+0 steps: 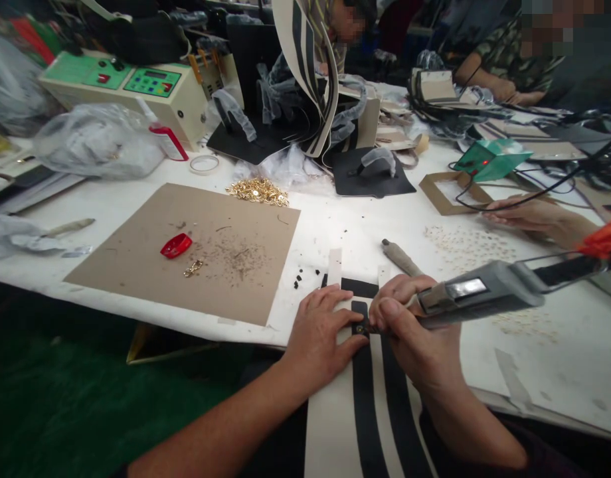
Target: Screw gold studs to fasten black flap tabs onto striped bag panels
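Observation:
My left hand (321, 333) lies on a cream panel with black stripes (332, 425), its fingers spread, the thumb and a fingertip beside a small black tab (359, 311). A gold-coloured round fitting (360, 328) sits on that tab. My right hand (419, 332) is wrapped round a grey electric screwdriver (479, 292), which lies nearly level. Its tip is close to the fitting, but the fingers partly hide it, so contact cannot be made out. Past the panel's far end lies a worn grey-brown handle (400, 257).
On the left, a brown board (136, 259) bears a red holder (176, 245); gold hardware (258, 191) lies behind it. Small pieces (469, 244) are scattered on the right near another person's hand (529, 214). A green box (492, 159) and a control machine (121, 89) stand farther back.

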### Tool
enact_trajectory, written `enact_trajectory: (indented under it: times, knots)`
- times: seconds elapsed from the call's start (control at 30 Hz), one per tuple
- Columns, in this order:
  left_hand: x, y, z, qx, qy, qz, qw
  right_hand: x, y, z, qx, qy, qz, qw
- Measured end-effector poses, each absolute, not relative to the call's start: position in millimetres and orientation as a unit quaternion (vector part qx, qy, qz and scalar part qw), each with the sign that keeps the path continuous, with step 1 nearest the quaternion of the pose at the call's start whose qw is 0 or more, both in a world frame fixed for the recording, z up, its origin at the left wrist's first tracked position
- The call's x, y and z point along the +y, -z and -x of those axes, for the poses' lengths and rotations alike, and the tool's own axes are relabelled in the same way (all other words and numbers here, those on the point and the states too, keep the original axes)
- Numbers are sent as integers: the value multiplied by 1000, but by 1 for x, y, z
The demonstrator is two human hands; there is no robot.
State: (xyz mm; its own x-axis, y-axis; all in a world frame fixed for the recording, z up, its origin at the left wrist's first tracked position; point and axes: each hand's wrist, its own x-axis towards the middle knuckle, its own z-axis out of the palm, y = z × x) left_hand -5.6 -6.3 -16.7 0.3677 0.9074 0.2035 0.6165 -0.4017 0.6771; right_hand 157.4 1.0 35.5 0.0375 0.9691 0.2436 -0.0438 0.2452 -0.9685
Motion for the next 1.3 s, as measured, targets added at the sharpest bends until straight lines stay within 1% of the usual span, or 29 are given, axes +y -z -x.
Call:
enact_trajectory:
  times: [0.1,0.37,0.53,0.7,0.93,1.1,1.3]
  knots:
    - [-6,17,5,484,-285,-788,250,2,-34,-156,-530,-424,440,588]
    - [-6,20,4,484,-288,-791,239,2,-34,-160,-581,-415,426,556]
    - [-4,13,5,478,-249,-809,235,3,-32,-163,-593,-438,401,544]
    - [0,6,6,475,-216,-821,233,5,-29,-163,-587,-464,362,556]
    - [0,10,6,473,-237,-808,259,8,-23,-163,-605,-487,336,532]
    - [-1,16,7,467,-256,-803,268,11,-21,-159,-586,-499,305,561]
    - [-4,17,5,474,-260,-805,246,7,-25,-152,-603,-456,325,568]
